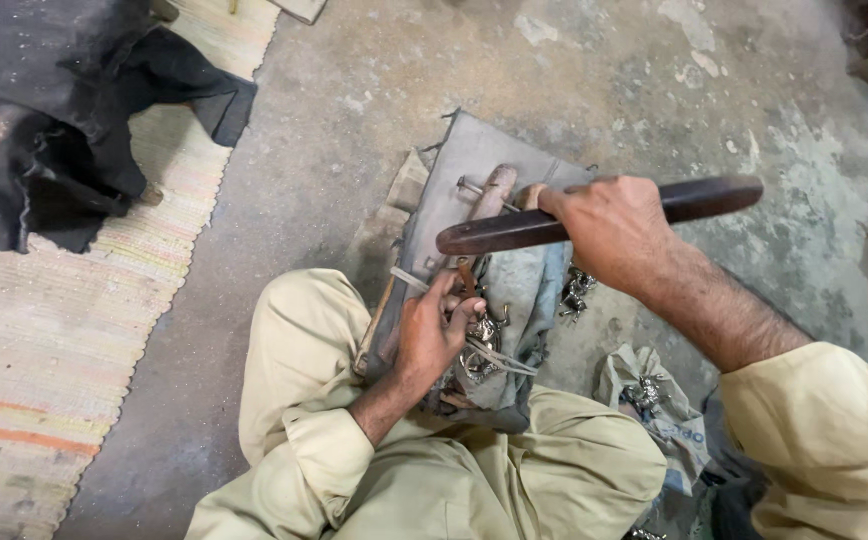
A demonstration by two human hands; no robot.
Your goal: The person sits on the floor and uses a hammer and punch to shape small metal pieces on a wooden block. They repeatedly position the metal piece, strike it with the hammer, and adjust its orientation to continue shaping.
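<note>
hands at work over a grey cloth (469,160) on the concrete floor: right hand (614,228) gripping a long dark wooden bar (594,215) level above it; left hand (436,330) fingers pinched shut on small metal pieces (482,335) below, beside the knee.

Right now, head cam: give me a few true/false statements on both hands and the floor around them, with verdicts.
1. The right hand grips a dark wooden stick. True.
2. The left hand is empty and lifted clear. False: it pinches a small metal piece down on the grey pad.
3. A dark cloth lies on the striped mat. True.
4. The stick rests flat on the concrete floor. False: it is held up above the pad.
</note>
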